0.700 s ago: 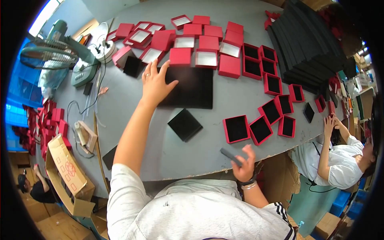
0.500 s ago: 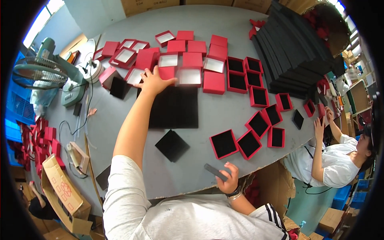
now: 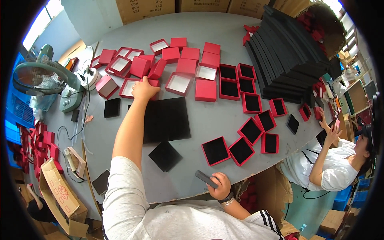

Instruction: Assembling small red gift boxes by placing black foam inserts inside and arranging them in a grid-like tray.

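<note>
My left hand (image 3: 145,91) reaches across the table with its fingers and thumb around a red box (image 3: 154,83) in the near row of the cluster. Just left of it an open red box (image 3: 128,88) shows its white inside. My right hand (image 3: 220,186), low over the table's front edge, is closed on a dark grey foam pad (image 3: 206,179). Below my left forearm lie a large black foam sheet (image 3: 167,120) and smaller black squares (image 3: 165,156). To the right, several red boxes (image 3: 216,151) hold black inserts.
A tall stack of black foam sheets (image 3: 286,56) stands at the back right. A green fan (image 3: 44,78) and a cable occupy the left. At the right a co-worker's hands (image 3: 329,128) handle a small red piece. Cardboard cartons (image 3: 146,8) line the far edge.
My left hand has come down and left, from spread fingers to fingers around a red box. Some nearby boxes have shifted, one now tilted. The right hand still holds its foam pad.
</note>
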Tool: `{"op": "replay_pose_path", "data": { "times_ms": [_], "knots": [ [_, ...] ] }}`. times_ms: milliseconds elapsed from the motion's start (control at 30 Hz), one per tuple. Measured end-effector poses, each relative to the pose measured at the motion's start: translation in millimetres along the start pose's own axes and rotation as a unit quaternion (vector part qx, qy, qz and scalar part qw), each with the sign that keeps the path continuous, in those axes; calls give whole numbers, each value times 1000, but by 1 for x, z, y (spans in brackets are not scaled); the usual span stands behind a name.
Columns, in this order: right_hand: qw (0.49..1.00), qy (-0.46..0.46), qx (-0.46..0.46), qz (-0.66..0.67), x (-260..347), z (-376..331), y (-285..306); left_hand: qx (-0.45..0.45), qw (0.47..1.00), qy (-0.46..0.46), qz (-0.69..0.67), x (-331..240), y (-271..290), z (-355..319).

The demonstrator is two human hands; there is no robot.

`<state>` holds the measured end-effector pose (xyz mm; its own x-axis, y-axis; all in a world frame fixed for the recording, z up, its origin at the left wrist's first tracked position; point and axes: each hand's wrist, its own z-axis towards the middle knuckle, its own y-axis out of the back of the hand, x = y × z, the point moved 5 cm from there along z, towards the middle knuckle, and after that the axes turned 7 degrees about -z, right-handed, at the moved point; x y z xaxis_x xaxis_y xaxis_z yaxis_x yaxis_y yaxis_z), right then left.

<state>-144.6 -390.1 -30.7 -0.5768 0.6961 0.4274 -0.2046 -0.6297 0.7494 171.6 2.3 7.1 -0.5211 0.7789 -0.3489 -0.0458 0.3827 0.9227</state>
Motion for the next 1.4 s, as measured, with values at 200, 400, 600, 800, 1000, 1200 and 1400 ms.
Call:
{"op": "replay_pose_path", "data": {
  "times_ms": [200,400,600,800,1000,1200,1400],
  "knots": [
    [999,9,-2,32,-5,-2,-3,26,896,-140,-421,26,79,-95],
    [803,-302,-25,513,-27,5,-3,107,440,-115,-884,135,47,-278],
    [838,252,338,346,120,88,-24,59,274,39,-959,205,-36,-382],
    [853,341,359,163,169,73,-75,-150,725,135,-659,253,-33,-402],
    [876,226,357,233,145,61,-61,-316,913,-111,-231,216,14,-433],
    [722,-323,228,568,82,34,-51,-25,951,-295,-86,136,10,-444],
    [559,-421,297,649,70,-4,-45,-126,938,-312,88,133,-47,-451]
  ]
}}
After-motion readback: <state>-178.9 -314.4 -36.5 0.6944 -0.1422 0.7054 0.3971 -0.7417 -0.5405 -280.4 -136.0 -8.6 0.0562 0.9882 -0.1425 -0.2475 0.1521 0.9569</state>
